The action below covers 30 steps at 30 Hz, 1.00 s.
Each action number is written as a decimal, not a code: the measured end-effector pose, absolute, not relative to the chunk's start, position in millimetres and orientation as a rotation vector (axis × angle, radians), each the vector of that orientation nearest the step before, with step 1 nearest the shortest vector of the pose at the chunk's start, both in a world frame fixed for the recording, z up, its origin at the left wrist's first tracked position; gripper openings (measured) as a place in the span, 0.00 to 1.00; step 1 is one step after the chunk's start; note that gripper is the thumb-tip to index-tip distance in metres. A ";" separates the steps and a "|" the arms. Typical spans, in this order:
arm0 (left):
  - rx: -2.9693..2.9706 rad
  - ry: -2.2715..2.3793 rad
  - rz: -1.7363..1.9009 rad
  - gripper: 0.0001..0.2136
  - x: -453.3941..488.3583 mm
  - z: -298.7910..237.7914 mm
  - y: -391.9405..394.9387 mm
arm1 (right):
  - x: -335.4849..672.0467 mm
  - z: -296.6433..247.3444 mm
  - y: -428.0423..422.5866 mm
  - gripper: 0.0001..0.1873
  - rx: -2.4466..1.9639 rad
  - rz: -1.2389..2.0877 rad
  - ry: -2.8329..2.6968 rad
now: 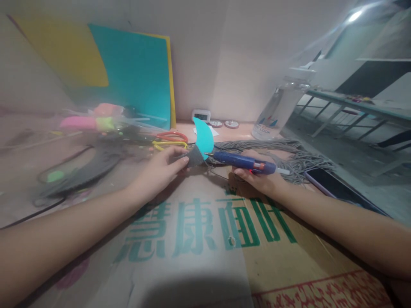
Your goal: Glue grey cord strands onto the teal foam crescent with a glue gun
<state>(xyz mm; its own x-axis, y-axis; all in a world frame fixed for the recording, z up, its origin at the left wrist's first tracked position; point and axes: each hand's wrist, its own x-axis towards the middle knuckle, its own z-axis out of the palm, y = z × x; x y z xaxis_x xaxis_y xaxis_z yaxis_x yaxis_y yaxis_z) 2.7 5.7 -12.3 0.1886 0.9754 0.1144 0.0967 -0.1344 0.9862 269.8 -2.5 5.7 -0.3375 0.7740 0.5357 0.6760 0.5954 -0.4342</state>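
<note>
My right hand (257, 177) is closed around a blue glue gun (244, 162), whose nozzle points left at a small grey felt piece (193, 158). My left hand (162, 169) pinches that grey piece at its left edge. A curved teal paper shape (203, 137) stands up from the grey piece, just above the nozzle tip. Both hands rest over a flattened cardboard box (199, 231) with green characters printed on it.
Grey cord bundle (289, 154) lies behind my right hand, a phone (337, 186) to its right. Scissors with red and yellow handles (170, 140), a clear bottle (276, 111), teal and yellow sheets (135, 72) against the wall, a small clock (201, 115). Dark felt cutouts (83, 171) lie left.
</note>
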 end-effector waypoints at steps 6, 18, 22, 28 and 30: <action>1.412 1.086 1.125 0.10 4.1 -11.4 3.8 | 270.8 5.3 -3.6 0.13 -1.169 0.307 -2.013; 1.687 1.030 0.924 0.05 7.1 -7.4 -0.3 | 267.2 45.6 4.5 0.21 -1.381 0.638 -1.551; 1.709 1.037 0.918 0.05 8.4 -7.6 -1.8 | 269.1 59.4 23.8 0.23 -1.334 0.582 -1.662; 1.734 1.050 0.905 0.05 8.0 -9.5 -0.9 | 263.1 69.0 83.7 0.18 -1.363 0.541 -1.886; 1.738 1.042 0.905 0.05 7.5 -11.0 0.0 | 259.3 65.8 106.9 0.16 -1.364 0.557 -1.931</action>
